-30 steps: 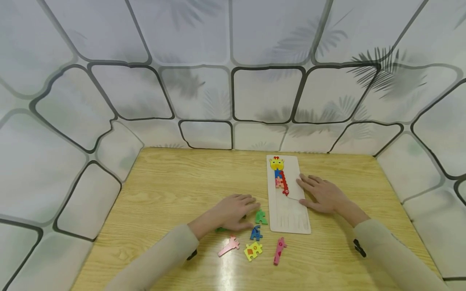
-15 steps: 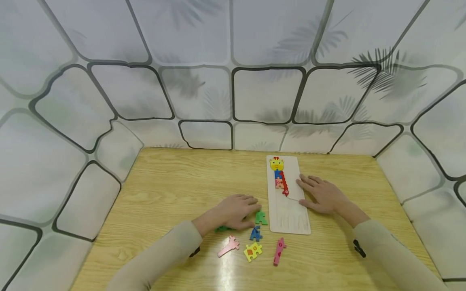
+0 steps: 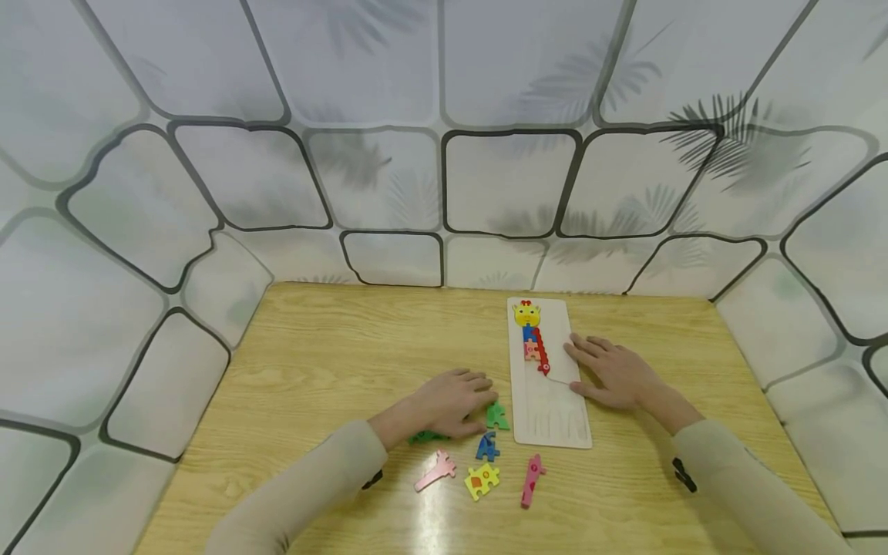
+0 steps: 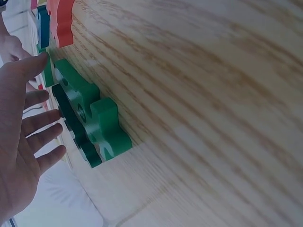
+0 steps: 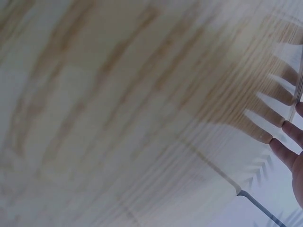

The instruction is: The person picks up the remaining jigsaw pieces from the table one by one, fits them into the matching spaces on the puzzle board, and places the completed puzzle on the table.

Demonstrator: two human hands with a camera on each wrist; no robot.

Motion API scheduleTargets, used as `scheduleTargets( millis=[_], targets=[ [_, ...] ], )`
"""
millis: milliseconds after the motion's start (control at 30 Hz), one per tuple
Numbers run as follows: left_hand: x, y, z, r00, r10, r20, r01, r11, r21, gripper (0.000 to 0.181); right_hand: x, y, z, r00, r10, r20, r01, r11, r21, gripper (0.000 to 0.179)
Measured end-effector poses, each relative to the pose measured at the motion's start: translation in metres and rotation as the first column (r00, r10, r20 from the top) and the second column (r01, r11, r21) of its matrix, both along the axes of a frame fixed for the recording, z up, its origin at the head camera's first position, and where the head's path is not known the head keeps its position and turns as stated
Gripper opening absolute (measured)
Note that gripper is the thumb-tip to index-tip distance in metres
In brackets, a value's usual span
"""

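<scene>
Puzzle board is seen at 4 o'clock in head view, part-filled; edge touched at its 3 by R hand, fingers apart. At its 8, green pcs are overhung by L hand, fingers apart, nothing gripped. Prob. pc-picking step; next, one to be pinched.

Head view bright, even; glare streak on my worktop, near side. Wrist views dimmer, hazy, soft; my right fingers reflect in the sheen.
</scene>
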State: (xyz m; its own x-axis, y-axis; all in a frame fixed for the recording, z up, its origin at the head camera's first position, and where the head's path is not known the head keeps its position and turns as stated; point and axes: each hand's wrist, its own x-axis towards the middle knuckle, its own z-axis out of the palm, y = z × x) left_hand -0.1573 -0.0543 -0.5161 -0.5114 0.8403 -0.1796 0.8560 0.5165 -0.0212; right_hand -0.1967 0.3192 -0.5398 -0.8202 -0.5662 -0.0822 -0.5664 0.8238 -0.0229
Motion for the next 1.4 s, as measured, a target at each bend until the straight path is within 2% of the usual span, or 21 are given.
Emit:
scheduleTargets(
  millis=[467, 833, 1133, 1400],
  targets=[
    [0.0, 0.0031, -0.0001, 1.0, -0.001, -0.017, 0.0, 1.0, -0.015, 0.061, -0.0009, 0.001, -0.002, 1.0, -0.014, 0.016, 0.014, 1.0, 0.01, 0.08],
    [0.0006, 0.0061, 0.0012, 1.0, 0.001, -0.011, -0.002, 1.0, -0.005, 0.058, 0.0006, 0.0015, -0.0012, 1.0, -0.014, 0.018, 0.014, 1.0, 0.003, 0.08],
    [-0.0003, 0.0071, -0.0012, 0.999, 0.0, -0.032, 0.0, 1.0, 0.001, 0.055, -0.0006, 0.0023, -0.0022, 1.0, -0.005, 0.014, 0.005, 1.0, 0.004, 0.081],
    [-0.0018, 0.0077, 0.0017, 1.0, 0.004, -0.024, -0.003, 1.0, 0.029, 0.053, -0.0007, 0.0024, -0.002, 1.0, -0.003, 0.012, 0.003, 1.0, 0.004, 0.081]
  ],
)
